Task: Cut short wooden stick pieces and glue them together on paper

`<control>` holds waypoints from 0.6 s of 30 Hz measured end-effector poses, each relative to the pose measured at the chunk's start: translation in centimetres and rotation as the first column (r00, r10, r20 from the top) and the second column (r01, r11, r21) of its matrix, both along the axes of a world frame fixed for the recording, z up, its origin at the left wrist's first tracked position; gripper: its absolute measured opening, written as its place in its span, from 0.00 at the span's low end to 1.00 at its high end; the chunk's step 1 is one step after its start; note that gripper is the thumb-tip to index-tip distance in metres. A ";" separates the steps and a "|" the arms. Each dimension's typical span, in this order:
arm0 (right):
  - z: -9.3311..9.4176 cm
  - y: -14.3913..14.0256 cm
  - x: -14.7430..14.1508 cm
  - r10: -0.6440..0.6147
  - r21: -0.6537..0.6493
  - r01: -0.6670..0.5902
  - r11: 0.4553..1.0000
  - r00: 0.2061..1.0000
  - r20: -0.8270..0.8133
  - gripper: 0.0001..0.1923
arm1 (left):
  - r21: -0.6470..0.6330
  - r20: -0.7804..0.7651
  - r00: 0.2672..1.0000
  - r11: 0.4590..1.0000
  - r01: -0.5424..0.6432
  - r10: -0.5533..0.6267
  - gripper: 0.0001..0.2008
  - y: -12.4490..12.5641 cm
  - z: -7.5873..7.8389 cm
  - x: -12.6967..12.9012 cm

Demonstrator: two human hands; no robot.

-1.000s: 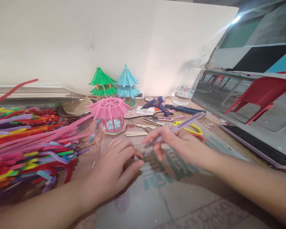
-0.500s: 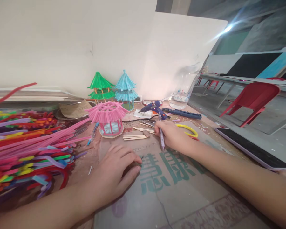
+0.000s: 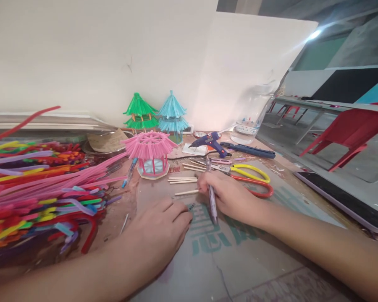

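Fingers [image 3: 204, 184] of right hand [image 3: 227, 195] clenched around a pen [image 3: 212, 201], tip pointing down toward the cardboard sheet [image 3: 239, 256]; fingertips touch a loose wooden stick [image 3: 185, 193]. Left hand [image 3: 154, 235] rests flat on the cardboard, fingers loose, grasping nothing. More sticks [image 3: 182, 180], scissors [image 3: 255, 182] just beyond. Pink pavilion model [image 3: 149, 153] and glue gun [image 3: 209, 142] further back on worktop [image 3: 119, 218]; pipe cleaners [image 3: 34, 188] piled left.
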State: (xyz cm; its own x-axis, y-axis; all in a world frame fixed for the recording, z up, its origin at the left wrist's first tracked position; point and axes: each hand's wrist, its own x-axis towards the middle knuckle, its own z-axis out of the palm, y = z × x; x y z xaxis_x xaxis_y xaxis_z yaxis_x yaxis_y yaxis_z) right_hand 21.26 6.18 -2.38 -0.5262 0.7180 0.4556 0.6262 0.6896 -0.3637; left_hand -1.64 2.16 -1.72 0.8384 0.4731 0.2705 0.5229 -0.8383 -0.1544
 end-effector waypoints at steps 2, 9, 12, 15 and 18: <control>-0.3 -0.3 -0.2 0.010 0.030 -0.013 0.999 0.997 0.077 0.10 | 0.016 -0.108 0.993 0.999 -0.043 0.044 0.15 -0.4 0.2 0.1; -0.3 0.0 -0.1 0.141 0.061 -0.145 0.988 0.988 0.056 0.09 | -0.039 -0.371 0.899 0.964 -0.264 0.231 0.28 -1.6 1.3 1.0; -0.3 0.0 -0.2 0.183 0.051 -0.187 0.981 0.981 0.065 0.08 | -0.065 -0.387 0.893 0.960 -0.274 0.229 0.27 -1.4 1.5 1.1; -0.4 0.0 -0.2 0.193 0.052 -0.196 0.979 0.980 0.050 0.08 | -0.097 -0.394 0.895 0.959 -0.266 0.208 0.24 -1.2 1.2 1.0; -0.4 -0.1 -0.2 0.178 0.064 -0.180 0.982 0.983 0.042 0.07 | -0.067 -0.356 0.914 0.970 -0.235 0.196 0.22 -1.2 0.6 0.8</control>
State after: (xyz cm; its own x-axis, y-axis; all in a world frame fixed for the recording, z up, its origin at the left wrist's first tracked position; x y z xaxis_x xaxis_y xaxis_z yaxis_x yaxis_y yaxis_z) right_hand 21.03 6.05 -2.79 -0.6603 0.5790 0.4783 0.5019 0.8140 -0.2925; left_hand -0.84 1.01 -1.13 0.7447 0.6628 -0.0779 0.6234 -0.7326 -0.2732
